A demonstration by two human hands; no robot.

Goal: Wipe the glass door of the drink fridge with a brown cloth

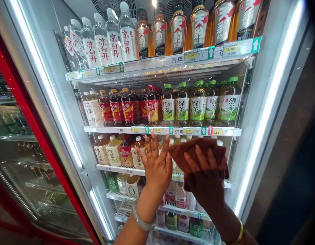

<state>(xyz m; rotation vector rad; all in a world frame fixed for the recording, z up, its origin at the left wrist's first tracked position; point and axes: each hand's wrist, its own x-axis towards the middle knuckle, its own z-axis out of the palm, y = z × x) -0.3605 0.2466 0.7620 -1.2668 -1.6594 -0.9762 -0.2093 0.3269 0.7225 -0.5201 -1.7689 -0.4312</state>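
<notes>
"Head view: where's the brown cloth (203, 149)?"

"Under the right hand's (207, 170) extended fingers, below the green tea bottles (197, 103) in the picture. Whether they grip it, I can't tell."

"And the left hand (156, 166)?"

"Open, fingers spread, near the cloth, in front of the drinks shelves (109, 129)."

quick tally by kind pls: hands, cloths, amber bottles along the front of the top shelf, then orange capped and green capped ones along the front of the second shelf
Hands (left hand, right hand): 2
Brown cloth: 1
Amber bottles: 6
Orange-capped bottles: 3
Green-capped bottles: 5
Total: 17
</notes>
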